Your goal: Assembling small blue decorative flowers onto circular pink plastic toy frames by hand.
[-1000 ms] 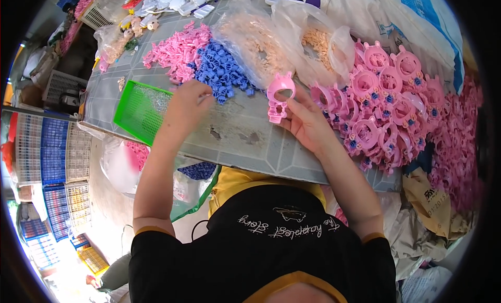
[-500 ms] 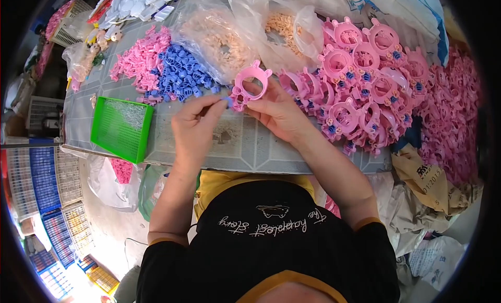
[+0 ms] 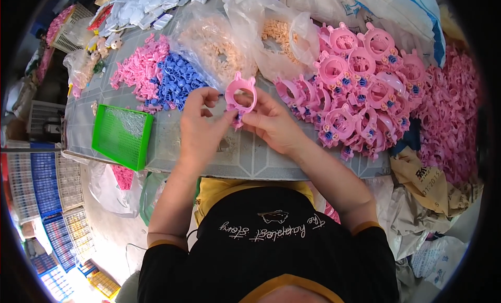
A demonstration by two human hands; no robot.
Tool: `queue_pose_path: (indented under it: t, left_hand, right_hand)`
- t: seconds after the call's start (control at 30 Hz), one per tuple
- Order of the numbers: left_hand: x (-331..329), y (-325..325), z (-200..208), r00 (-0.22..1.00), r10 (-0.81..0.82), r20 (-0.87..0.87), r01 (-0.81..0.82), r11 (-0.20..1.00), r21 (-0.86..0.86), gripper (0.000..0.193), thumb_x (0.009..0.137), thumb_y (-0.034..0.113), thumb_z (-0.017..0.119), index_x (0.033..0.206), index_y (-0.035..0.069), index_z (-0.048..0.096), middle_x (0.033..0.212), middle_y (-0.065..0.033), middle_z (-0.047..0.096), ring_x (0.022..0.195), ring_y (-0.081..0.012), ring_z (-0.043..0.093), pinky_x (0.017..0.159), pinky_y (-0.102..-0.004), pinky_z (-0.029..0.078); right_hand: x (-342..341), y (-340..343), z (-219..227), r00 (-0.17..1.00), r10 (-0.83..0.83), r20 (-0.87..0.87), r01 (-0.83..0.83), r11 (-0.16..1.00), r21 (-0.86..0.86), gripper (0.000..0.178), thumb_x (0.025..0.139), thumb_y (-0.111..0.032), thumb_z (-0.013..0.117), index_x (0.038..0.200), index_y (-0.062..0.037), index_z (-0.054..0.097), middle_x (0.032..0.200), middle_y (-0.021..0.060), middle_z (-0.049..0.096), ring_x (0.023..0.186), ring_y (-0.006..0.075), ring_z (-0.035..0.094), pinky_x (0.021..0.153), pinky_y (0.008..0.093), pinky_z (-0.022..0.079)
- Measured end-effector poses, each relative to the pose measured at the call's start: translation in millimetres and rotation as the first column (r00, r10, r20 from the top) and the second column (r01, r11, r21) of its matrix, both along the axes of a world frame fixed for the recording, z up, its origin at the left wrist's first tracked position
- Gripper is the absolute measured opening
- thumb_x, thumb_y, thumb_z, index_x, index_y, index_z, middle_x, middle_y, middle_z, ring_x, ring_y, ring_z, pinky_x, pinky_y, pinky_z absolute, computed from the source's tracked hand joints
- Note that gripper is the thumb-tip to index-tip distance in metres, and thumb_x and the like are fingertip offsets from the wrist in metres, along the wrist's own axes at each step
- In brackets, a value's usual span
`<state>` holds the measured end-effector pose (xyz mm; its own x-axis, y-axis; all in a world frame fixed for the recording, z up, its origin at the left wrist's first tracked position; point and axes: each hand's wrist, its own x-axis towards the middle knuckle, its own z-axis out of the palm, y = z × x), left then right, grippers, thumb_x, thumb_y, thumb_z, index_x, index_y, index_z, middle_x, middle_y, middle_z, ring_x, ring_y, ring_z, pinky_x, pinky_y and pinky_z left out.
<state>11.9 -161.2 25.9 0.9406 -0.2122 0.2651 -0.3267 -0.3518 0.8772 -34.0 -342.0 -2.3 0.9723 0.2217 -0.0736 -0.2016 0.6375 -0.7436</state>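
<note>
While both hands meet over the middle of the grey table (image 3: 172, 146), they share 1 pink ring-shaped toy part with 2 small ears (image 3: 240, 97), held upright between them. From its right side the right hand (image 3: 274, 126) clasps the ring, thumb and fingers closed on the lower rim. Opposite it, the left hand (image 3: 201, 128) pinches at the ring's lower left edge with thumb and forefinger, the other fingers curled loosely; whether a small piece sits in that pinch cannot be told.

Just beyond the left hand lies a heap of small blue plastic pieces (image 3: 177, 84), touching a heap of small pink plastic pieces (image 3: 138, 70) further to the left. Near the left wrist's outer side sits a green mesh tray (image 3: 122, 137). Straight ahead of both hands stand 2 clear bags of beige pieces (image 3: 219, 42). Just right of the right hand spreads a large pile of pink rings fitted with blue studs (image 3: 360, 99), and further right a mound of plain pink parts (image 3: 451, 104).
</note>
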Motion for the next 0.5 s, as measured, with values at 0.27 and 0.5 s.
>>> queue_pose_path:
  t: [0.27, 0.5]
  left_hand:
    - [123.3, -5.8, -14.9, 0.906, -0.035, 0.422, -0.146, 0.909, 0.390, 0.015, 0.090, 0.012, 0.068, 0.101, 0.006, 0.075, 0.100, -0.0085, 0.073, 0.099, -0.0248, 0.066, 0.082, -0.0404, 0.052]
    - [157.6, -53.8, -27.4, 0.863, -0.086, 0.497, -0.363, 0.579, 0.730, 0.018, 0.088, 0.017, 0.061, 0.092, 0.011, 0.078, 0.103, -0.0123, 0.073, 0.107, -0.0322, 0.064, 0.092, -0.0483, 0.050]
  right_hand:
    - [13.0, -15.2, -5.9, 0.981, -0.019, -0.194, 0.036, 0.996, 0.083, 0.051, 0.098, -0.016, 0.061, 0.147, -0.0109, 0.045, 0.127, 0.0049, 0.062, 0.109, 0.0180, 0.065, 0.098, 0.0390, 0.055]
    - [12.6, -19.2, -9.8, 0.978, 0.011, -0.206, 0.010, 0.995, 0.100, 0.045, 0.098, -0.015, 0.060, 0.142, -0.0088, 0.050, 0.122, 0.0052, 0.064, 0.104, 0.0164, 0.066, 0.093, 0.0365, 0.057]
